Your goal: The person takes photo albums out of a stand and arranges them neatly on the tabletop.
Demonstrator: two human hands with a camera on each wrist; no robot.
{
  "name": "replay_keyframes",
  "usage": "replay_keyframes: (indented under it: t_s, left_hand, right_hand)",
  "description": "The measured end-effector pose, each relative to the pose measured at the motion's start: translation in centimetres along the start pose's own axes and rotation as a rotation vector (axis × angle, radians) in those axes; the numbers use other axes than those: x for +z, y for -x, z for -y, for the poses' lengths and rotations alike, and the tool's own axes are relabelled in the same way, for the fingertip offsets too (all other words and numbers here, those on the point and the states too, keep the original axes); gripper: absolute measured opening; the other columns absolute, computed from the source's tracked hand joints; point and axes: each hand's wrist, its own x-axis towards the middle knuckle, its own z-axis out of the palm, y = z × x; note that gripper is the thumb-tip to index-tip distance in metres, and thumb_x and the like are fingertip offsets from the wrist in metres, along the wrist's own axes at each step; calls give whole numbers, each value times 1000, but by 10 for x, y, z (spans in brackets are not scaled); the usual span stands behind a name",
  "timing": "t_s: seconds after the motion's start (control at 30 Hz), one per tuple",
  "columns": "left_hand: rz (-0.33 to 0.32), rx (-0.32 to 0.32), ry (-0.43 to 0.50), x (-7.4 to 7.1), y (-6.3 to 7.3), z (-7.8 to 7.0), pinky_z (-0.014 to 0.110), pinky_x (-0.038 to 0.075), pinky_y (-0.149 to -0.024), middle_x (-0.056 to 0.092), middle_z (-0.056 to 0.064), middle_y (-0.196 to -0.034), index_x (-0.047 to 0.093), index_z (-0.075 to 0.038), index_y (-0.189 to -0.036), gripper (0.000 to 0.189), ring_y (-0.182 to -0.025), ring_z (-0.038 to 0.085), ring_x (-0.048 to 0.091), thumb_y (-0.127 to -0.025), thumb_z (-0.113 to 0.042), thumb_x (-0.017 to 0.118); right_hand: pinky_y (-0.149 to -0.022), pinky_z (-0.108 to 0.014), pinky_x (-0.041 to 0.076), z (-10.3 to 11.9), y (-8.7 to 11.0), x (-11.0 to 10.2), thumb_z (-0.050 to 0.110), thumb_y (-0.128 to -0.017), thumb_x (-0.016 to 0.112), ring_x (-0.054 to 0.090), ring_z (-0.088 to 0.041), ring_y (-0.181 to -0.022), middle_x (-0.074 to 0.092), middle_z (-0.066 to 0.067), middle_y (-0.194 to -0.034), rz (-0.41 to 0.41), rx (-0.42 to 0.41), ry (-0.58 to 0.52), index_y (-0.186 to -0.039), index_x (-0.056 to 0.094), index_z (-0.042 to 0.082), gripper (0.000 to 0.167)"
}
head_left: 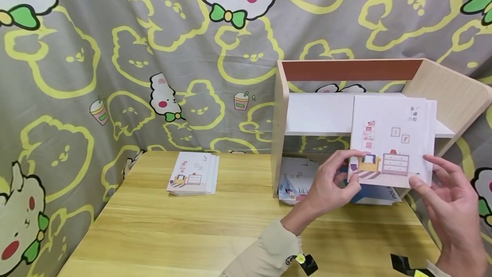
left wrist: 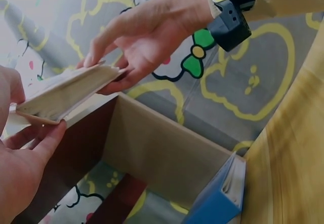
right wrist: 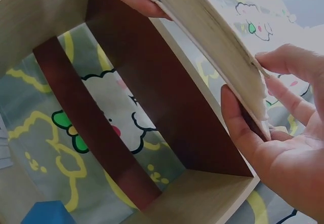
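Note:
A stack of white notebooks [head_left: 396, 116], its front cover printed with an armchair and a chest of drawers, is held up before the shelf. At its lower left corner my left hand [head_left: 333, 179] pinches it between thumb and fingers. My right hand [head_left: 453, 198] grips the right side, thumb near the lower corner. Both wrist views show the stack's page edges from below, with my left hand [left wrist: 25, 168] and my right hand [right wrist: 288, 102] at opposite ends. A similar pile of notebooks [head_left: 192, 172] lies on the table to the left.
A wooden desk shelf [head_left: 282, 131] with a white middle board [head_left: 319, 114] stands at the table's back right. In its lower compartment lie notebooks with a printed cover [head_left: 297, 178] and a blue book [head_left: 373, 196]. A patterned curtain [head_left: 246, 63] hangs behind the wooden table [head_left: 161, 234].

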Motion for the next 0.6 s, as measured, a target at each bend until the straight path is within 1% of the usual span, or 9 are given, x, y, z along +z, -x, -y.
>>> replay_keyframes:
  t_s: [0.1,0.2,0.33,0.47,0.6]
  left_hand:
    - [0,11,-2,-2,3,2,20,56,-85,51,11,-131,45,-13,-146,60,-110,3,51,-92,12,54]
    - [3,-4,51,-4,5,3,22,56,-88,51,12,-133,43,-15,-149,63,-111,3,51,-93,13,53]
    - [8,-24,122,-6,8,4,24,55,-91,49,12,-138,41,-16,-151,66,-112,4,52,-93,13,51]
    - [3,-15,179,-7,9,5,26,54,-94,45,13,-145,38,-16,-154,67,-114,7,52,-95,13,49]
    - [-19,-8,223,-10,10,3,26,54,-95,43,15,-149,37,-12,-155,67,-115,9,52,-94,16,48]
  right_hand:
    - [-88,-24,55,0,2,0,-34,-86,49,60,-22,-115,42,-17,-148,31,9,64,-149,39,-10,68]
    - [-86,-22,56,1,4,1,-34,-85,49,61,-20,-114,43,-16,-147,56,9,99,-150,38,-9,71]
    - [-85,-21,56,2,5,3,-35,-84,50,60,-20,-114,44,-16,-145,77,7,119,-151,37,-8,73]
    - [-85,-21,56,5,4,6,-35,-85,50,57,-21,-117,44,-17,-145,105,7,156,-152,36,-7,75]
    - [-85,-21,56,7,4,8,-35,-84,50,58,-21,-118,45,-17,-145,143,25,151,-154,34,-6,76]
